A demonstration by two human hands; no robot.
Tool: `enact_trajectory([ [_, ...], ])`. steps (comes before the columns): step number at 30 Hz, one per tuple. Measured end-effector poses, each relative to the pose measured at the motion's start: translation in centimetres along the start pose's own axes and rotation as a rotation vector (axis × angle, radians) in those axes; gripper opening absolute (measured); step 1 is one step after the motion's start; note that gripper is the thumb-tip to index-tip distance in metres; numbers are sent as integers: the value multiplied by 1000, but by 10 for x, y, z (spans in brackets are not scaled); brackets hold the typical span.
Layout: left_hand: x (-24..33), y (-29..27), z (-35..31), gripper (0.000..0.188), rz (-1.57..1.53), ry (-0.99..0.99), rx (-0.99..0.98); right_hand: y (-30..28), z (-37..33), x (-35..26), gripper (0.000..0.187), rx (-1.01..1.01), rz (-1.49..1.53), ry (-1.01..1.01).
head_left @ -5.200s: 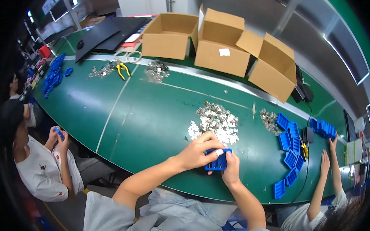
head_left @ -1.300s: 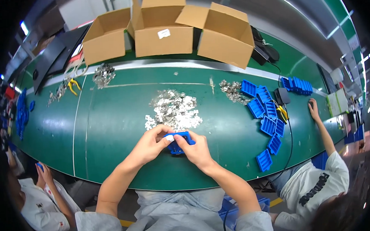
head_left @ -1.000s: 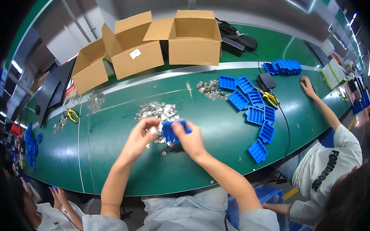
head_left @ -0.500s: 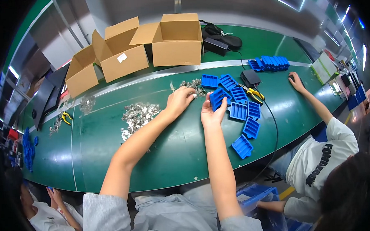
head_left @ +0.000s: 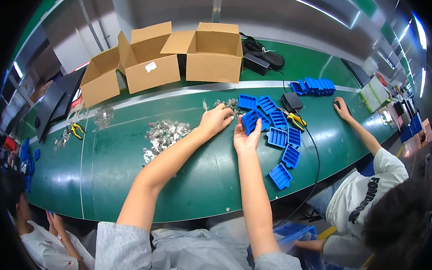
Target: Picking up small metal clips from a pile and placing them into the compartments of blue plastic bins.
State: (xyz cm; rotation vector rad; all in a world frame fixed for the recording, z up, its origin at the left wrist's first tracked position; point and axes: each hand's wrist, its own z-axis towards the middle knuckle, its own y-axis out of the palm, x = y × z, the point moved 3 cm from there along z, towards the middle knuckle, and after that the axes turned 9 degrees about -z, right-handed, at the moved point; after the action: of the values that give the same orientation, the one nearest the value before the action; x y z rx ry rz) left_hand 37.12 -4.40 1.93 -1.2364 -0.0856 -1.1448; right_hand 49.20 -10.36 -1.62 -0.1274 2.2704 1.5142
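Note:
My left hand (head_left: 217, 119) reaches to the edge of a small pile of metal parts (head_left: 232, 104), fingers bent and tips drawn together. Something small and pale shows at those tips, too small to name. Just to the right, my right hand (head_left: 246, 138) holds a blue compartmented tray (head_left: 252, 122), tilted, with its slots facing up. Several like trays lie beyond and beside it, among them one at the far side (head_left: 248, 102) and one nearest me (head_left: 280, 176). A larger heap of silvery metal parts (head_left: 165, 135) spreads left of my left forearm.
Open cardboard boxes (head_left: 213, 67) stand along the back. Yellow-handled pliers (head_left: 297, 121) and a black adapter (head_left: 291, 102) with a cable lie right of the trays. More blue trays (head_left: 313, 87) are stacked farther right. Another person's hand (head_left: 341, 108) rests on the green table (head_left: 204, 193).
The view has shifted slightly. The blue tray in my right hand has tipped, showing its slots more. My left hand remains by the small pile, fingertips close to the tray.

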Motion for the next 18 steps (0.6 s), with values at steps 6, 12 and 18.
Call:
enact_trajectory([
  [6, 7, -61, -52, 18, -365, -28, 143, 23, -30, 35, 40, -156, -259, 182],
  [12, 1, -131, -149, 17, -927, -500, 265, 53, -95, 84, 40, -419, -473, 452],
  [18, 2, -129, -192, 16, -975, -512, 412, 50, -124, 120, 43, -367, -570, 523],
])
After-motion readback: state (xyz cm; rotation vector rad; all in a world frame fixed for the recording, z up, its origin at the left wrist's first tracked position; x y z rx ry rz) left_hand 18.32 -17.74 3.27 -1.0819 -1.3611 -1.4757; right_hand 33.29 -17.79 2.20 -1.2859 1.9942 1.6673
